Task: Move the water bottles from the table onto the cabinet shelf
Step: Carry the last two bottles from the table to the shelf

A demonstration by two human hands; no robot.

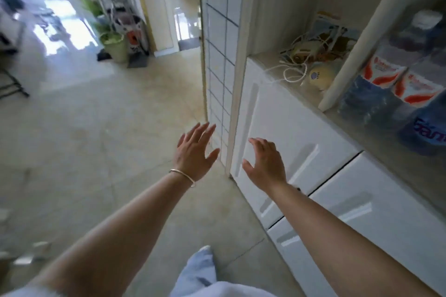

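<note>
White cabinet [296, 128] beside empty hands, fingers [202, 132] spread; blurred, seemingly water bottles [395, 84] shelved, cords [296, 65] alongside.

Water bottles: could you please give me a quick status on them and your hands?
Left hand, right hand open, empty. Water bottles on cabinet shelf. Nothing blocking.

three water bottles [376, 84] on the shelf, two hands [195, 149], one bracelet [182, 176].

Premises: a private home. Evidence: beige tiled floor [96, 132], white built-in cabinet [301, 142] with an open shelf [357, 132] holding tangled cords [296, 67] and bottled water [376, 84]. Potted plants [111, 41] stand beside an interior doorway [185, 7].
</note>
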